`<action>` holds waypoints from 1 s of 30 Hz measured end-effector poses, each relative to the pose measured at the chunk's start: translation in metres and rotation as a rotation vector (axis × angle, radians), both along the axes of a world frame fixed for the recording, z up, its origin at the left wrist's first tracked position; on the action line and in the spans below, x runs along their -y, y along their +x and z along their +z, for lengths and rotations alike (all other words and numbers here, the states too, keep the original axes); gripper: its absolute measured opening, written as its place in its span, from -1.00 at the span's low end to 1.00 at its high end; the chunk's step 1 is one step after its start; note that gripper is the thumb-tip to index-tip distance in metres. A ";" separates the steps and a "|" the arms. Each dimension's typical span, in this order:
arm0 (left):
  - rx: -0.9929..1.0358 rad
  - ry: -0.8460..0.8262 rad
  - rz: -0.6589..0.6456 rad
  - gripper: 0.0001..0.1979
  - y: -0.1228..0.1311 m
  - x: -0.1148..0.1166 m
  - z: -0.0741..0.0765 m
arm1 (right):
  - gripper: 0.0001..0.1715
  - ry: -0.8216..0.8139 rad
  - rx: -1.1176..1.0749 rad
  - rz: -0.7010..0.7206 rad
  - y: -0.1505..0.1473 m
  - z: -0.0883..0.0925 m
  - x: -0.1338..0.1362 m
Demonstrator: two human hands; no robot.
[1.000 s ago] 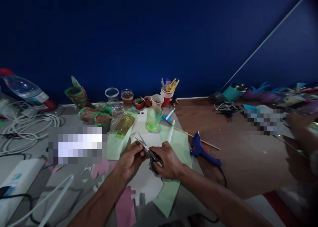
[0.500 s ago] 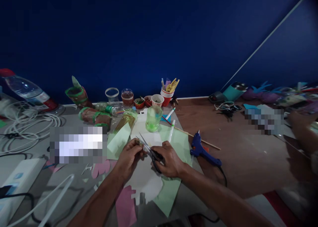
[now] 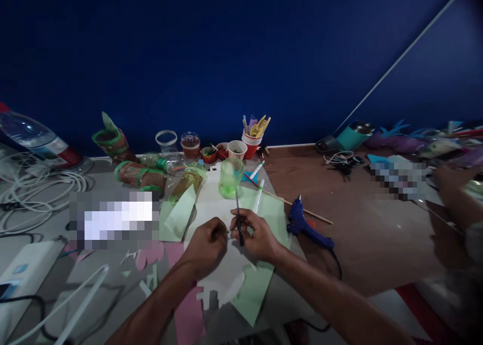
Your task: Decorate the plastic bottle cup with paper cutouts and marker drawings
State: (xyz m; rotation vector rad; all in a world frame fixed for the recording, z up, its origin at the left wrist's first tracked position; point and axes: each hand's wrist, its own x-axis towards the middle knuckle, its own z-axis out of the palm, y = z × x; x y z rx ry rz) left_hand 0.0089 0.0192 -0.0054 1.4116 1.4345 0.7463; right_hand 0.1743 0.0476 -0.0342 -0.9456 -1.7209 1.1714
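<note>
My right hand (image 3: 258,234) is closed round a pair of scissors (image 3: 239,219), whose blades point up and away from me. Close to its left, my left hand (image 3: 207,242) is curled, with its fingertips pinched on something small that I cannot make out. Both hands are above white paper (image 3: 206,204) on the table. Just beyond them a pale green plastic cup (image 3: 231,179) stands upright. Light green paper (image 3: 260,284) lies under and beside my right hand, and a strip of pink paper (image 3: 188,315) is by my left forearm.
A blue glue gun (image 3: 307,227) lies right of my hands, near a wooden stick (image 3: 322,218). Painted bottles (image 3: 141,178) and cups (image 3: 237,149) line the back. White cables (image 3: 41,194) coil at left. Another person's arm (image 3: 455,189) reaches in at far right.
The scissors have swung from pointing left at my left hand to pointing up and away. My left hand has turned over more, its back now toward me, and sits slightly lower.
</note>
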 end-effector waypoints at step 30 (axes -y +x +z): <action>0.559 -0.148 0.309 -0.87 -0.008 -0.012 -0.005 | -0.60 0.267 0.414 0.072 0.000 0.015 0.005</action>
